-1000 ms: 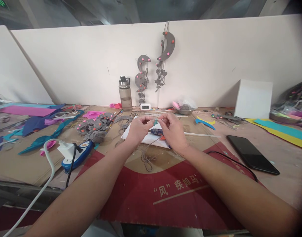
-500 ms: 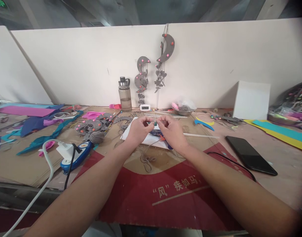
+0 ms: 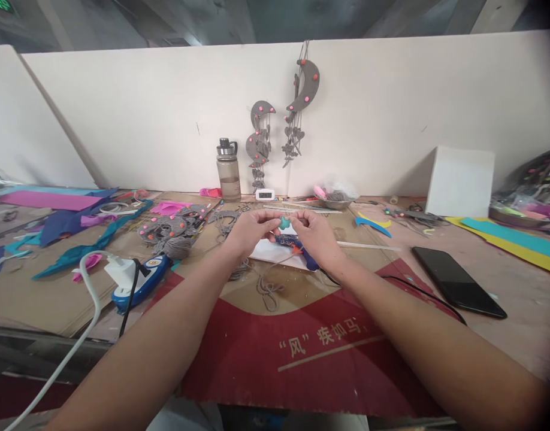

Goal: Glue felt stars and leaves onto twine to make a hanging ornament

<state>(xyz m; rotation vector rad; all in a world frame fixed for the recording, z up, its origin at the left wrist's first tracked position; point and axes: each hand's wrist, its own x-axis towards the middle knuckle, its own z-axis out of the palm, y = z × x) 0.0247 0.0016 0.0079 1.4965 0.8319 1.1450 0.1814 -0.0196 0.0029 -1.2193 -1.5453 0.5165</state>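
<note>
Both my hands meet above the middle of the workbench, pinching one small teal flower-shaped piece (image 3: pixel 284 222) between them. My left hand (image 3: pixel 252 231) grips it from the left with thumb and fingers closed. My right hand (image 3: pixel 314 234) pinches it from the right. Under the hands lie a white sheet (image 3: pixel 270 251), a dark blue patterned tool (image 3: pixel 287 240) and loose grey string (image 3: pixel 266 290). The red printed cardboard (image 3: pixel 302 353) lies under my forearms.
A black phone (image 3: pixel 457 280) and its cable lie to the right. A blue power strip with a white charger (image 3: pixel 135 278) sits to the left beside grey felt ornaments (image 3: pixel 171 228). A water bottle (image 3: pixel 228 170), a small clock (image 3: pixel 265 194) and hanging moon decorations (image 3: pixel 297 102) stand at the back wall.
My hands have drawn slightly closer to me and the teal piece has turned, showing its flower shape between the fingertips. Both hands keep their pinch on it.
</note>
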